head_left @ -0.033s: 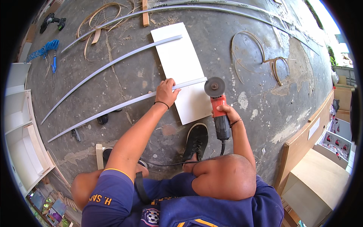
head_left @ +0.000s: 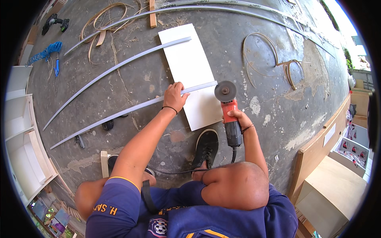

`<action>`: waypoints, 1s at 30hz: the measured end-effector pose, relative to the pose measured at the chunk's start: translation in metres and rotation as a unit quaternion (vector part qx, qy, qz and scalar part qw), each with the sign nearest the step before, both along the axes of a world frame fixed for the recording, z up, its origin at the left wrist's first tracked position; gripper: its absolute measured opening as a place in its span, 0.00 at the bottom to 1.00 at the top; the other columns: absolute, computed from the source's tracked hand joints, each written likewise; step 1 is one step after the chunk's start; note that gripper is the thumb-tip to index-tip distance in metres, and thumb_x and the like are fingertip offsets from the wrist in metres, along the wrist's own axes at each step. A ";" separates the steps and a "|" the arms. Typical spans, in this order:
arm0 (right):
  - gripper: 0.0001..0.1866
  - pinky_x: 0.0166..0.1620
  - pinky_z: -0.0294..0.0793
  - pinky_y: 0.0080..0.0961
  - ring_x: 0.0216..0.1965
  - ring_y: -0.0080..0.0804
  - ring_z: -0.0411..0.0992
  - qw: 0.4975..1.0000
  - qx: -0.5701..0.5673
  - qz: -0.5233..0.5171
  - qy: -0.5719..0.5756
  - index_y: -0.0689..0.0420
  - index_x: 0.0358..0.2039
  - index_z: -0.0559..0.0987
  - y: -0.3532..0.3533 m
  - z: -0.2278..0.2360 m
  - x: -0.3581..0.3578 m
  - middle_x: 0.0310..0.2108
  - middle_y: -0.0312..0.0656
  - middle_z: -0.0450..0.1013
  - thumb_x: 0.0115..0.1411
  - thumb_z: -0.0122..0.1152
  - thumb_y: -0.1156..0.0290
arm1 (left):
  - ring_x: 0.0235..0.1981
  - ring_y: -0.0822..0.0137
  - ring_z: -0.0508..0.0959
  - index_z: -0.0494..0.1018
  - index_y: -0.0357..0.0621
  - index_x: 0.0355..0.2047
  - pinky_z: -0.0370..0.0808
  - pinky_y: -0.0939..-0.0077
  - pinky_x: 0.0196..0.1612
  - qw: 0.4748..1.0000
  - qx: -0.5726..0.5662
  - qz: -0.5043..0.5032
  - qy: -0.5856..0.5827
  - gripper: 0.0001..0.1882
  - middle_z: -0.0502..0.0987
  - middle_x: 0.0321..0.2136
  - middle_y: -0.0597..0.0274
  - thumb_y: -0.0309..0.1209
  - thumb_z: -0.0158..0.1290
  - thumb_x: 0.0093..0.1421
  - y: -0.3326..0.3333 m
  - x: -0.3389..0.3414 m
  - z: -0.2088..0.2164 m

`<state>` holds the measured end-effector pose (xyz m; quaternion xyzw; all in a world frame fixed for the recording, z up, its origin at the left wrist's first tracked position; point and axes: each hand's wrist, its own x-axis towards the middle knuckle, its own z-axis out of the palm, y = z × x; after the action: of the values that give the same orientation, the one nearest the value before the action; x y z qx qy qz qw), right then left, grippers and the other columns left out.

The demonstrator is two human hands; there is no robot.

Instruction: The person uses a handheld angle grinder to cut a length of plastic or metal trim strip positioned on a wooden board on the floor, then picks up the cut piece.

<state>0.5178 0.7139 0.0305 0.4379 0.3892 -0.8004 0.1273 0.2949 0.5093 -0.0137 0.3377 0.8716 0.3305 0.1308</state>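
Note:
My left hand [head_left: 174, 96] is closed round a long pale grey metal strip [head_left: 115, 115], pressing it down near the left edge of a white board [head_left: 201, 106] on the floor. In my right hand [head_left: 239, 120] is a red and black angle grinder [head_left: 232, 133], gripped by its body. Its round disc [head_left: 225, 91] points away from me, right at the strip's right end; whether they touch I cannot tell. A second pale grey strip [head_left: 115, 71] lies farther off, its right end on the board.
A power cord [head_left: 178, 172] runs between my feet. Coiled edging strips [head_left: 260, 37] lie at the right and far left. A cordless drill [head_left: 54, 23] and blue air hose [head_left: 49, 49] are at the far left. White cabinets [head_left: 20, 137] stand left, wooden boxes [head_left: 333, 184] right.

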 end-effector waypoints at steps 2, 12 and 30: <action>0.21 0.37 0.77 0.30 0.31 0.37 0.77 1.000 -0.004 0.000 0.006 0.65 0.40 0.72 0.001 -0.002 0.002 0.31 0.46 0.74 0.49 0.62 0.66 | 0.35 0.50 0.72 0.67 0.40 0.31 0.69 0.58 0.38 1.000 -0.004 0.000 -0.004 0.16 0.73 0.30 0.53 0.32 0.62 0.49 0.001 0.000 0.000; 0.20 0.36 0.77 0.29 0.30 0.35 0.76 1.000 -0.002 -0.007 0.008 0.65 0.40 0.72 0.005 -0.009 0.008 0.30 0.46 0.74 0.49 0.62 0.66 | 0.36 0.57 0.76 0.75 0.46 0.30 0.66 0.60 0.41 0.997 -0.066 -0.041 0.016 0.11 0.78 0.29 0.60 0.40 0.53 0.58 -0.002 -0.003 0.005; 0.20 0.35 0.77 0.28 0.29 0.35 0.77 1.000 -0.002 -0.002 0.006 0.65 0.41 0.72 0.003 -0.008 0.004 0.30 0.45 0.74 0.50 0.61 0.66 | 0.33 0.58 0.77 0.78 0.48 0.31 0.66 0.61 0.41 0.997 -0.059 -0.037 -0.018 0.15 0.79 0.28 0.60 0.44 0.49 0.61 -0.004 -0.004 0.008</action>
<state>0.5221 0.7171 0.0225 0.4341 0.3871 -0.8039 0.1243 0.2910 0.5056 -0.0057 0.3554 0.8741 0.2791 0.1781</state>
